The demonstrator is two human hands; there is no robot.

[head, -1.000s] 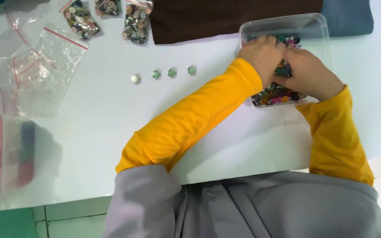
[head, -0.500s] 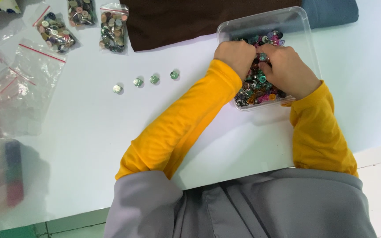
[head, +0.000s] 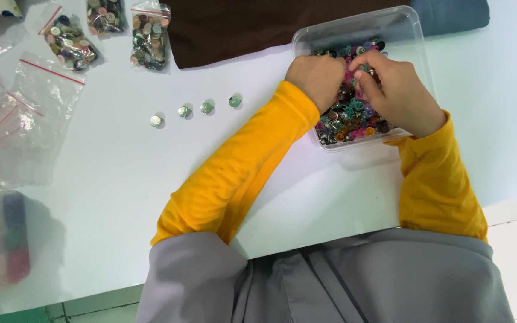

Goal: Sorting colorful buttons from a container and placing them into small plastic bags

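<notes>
Both hands, left (head: pixel 316 76) and right (head: pixel 397 90), dig in the button tub (head: pixel 417 45); fingers curled, grip hidden, cannot tell. Four green buttons (head: pixel 194 110) already lie in a row left of the fingers; the tub remains well filled.

Desk (head: pixel 121 197): white, plain. Tub (head: pixel 414 36): clear, I see mixed buttons (head: pixel 348 116) in it — teal, pink, brown, black, orange. Sleeves (head: pixel 240 173): yellow-orange. Garment over them (head: pixel 330 281): grey. Cloth (head: pixel 234 27): dark brown; another beside it (head: pixel 450 15), slate blue. Four loose buttons (head: pixel 206 107): pale green, shiny. Bags (head: pixel 25 119): clear, red seal strips; three filled bags (head: pixel 149 34) hold mixed dull colours.
</notes>
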